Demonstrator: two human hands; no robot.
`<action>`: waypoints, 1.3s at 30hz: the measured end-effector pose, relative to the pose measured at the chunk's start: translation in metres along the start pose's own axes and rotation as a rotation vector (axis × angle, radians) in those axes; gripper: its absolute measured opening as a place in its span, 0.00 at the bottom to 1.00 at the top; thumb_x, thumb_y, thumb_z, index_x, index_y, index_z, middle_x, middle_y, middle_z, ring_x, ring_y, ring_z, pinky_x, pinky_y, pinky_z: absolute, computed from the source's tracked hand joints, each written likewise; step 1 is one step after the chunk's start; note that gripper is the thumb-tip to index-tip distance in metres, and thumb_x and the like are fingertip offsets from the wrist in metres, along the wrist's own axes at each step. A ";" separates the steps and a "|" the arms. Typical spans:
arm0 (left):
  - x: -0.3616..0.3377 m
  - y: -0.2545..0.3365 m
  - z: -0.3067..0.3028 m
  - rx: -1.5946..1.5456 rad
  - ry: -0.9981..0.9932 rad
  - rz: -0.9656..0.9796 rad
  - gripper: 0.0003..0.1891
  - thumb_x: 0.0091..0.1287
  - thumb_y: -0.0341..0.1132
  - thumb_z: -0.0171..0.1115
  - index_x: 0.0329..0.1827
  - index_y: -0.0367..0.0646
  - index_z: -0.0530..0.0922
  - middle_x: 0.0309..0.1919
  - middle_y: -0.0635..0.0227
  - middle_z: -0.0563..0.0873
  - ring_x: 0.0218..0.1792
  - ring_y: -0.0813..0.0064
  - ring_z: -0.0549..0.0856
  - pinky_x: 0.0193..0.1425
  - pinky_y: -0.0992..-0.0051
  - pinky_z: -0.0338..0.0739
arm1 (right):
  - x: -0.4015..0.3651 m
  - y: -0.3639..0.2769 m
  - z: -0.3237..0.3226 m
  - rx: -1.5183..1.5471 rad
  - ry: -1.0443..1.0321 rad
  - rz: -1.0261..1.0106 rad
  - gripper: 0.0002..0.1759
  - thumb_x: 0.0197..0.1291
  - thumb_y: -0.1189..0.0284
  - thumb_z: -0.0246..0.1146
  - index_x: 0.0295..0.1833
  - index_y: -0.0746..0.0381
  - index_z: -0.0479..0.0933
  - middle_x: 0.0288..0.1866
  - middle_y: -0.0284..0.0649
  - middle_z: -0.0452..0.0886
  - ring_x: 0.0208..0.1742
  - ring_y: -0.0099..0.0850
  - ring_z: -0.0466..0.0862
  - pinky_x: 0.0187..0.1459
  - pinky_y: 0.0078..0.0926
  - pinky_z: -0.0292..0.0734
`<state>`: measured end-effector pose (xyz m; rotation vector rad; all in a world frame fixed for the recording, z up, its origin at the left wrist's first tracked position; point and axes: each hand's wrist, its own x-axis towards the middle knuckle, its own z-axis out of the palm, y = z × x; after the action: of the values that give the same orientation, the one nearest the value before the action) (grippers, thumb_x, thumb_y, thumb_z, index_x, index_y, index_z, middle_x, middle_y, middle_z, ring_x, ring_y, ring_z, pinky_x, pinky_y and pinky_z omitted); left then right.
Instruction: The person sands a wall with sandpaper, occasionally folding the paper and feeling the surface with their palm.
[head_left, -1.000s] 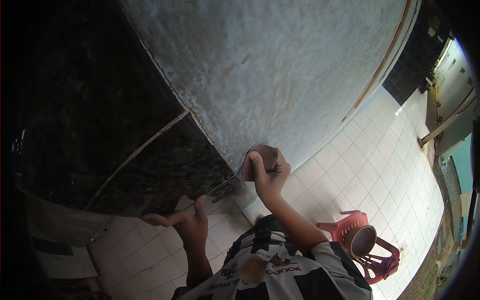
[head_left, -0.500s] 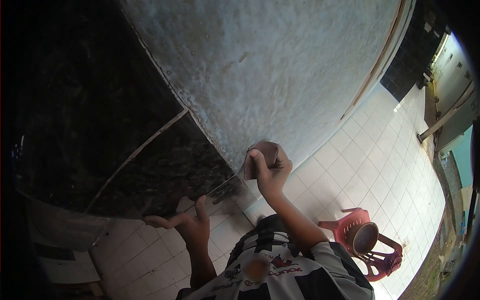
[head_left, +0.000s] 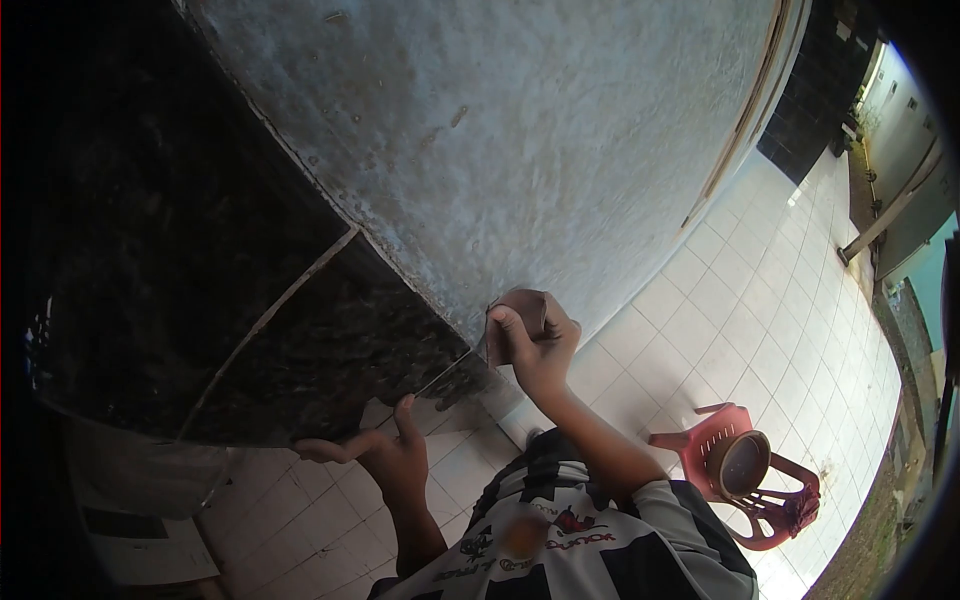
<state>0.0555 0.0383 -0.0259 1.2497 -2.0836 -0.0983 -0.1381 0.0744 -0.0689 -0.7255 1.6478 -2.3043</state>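
My right hand (head_left: pixel 545 355) pinches a folded piece of brown sandpaper (head_left: pixel 522 307), thumb on top. The sandpaper lies against the pale blue-grey wall (head_left: pixel 480 180), close to the corner where it meets the black tiles. Lower left, my left hand (head_left: pixel 392 458) has its thumb and fingers spread at the near edge of the black tiled surface (head_left: pixel 330 345). It holds nothing. Rough patches and small marks show on the wall's paint.
A red plastic chair (head_left: pixel 705 435) stands on the white tiled floor (head_left: pixel 690 320) at the right, with a round brown container (head_left: pixel 738 465) on it. A wooden post (head_left: pixel 885 220) rises at the far right. A pale cabinet-like piece (head_left: pixel 150 560) sits lower left.
The view has shifted slightly, so the wall and tiles sit further left and the chair further right. My right hand with the sandpaper stays by the wall corner; my left hand keeps its spread pose.
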 end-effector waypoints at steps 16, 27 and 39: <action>-0.005 -0.019 0.015 0.128 0.047 0.043 0.68 0.68 0.54 0.67 0.68 0.29 0.09 0.71 0.25 0.18 0.73 0.25 0.20 0.74 0.31 0.22 | 0.009 -0.024 0.008 -0.027 0.073 -0.187 0.08 0.60 0.72 0.74 0.38 0.66 0.84 0.28 0.36 0.88 0.30 0.19 0.85 0.36 0.18 0.77; -0.006 -0.031 0.016 0.270 0.144 0.136 0.70 0.68 0.55 0.66 0.64 0.27 0.05 0.68 0.23 0.14 0.69 0.17 0.18 0.70 0.27 0.21 | 0.024 -0.026 -0.003 -0.026 0.054 -0.136 0.09 0.60 0.71 0.74 0.38 0.66 0.85 0.28 0.35 0.87 0.30 0.17 0.82 0.34 0.18 0.76; -0.006 -0.022 0.013 0.159 0.226 0.114 0.66 0.67 0.51 0.68 0.71 0.31 0.13 0.73 0.24 0.27 0.75 0.22 0.30 0.76 0.29 0.34 | 0.061 -0.045 -0.034 0.012 0.343 -0.178 0.18 0.67 0.60 0.70 0.41 0.67 0.81 0.33 0.32 0.84 0.35 0.17 0.78 0.39 0.18 0.73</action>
<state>0.0659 0.0277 -0.0473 1.1717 -1.9890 0.2537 -0.2026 0.0911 -0.0193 -0.5138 1.7661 -2.6861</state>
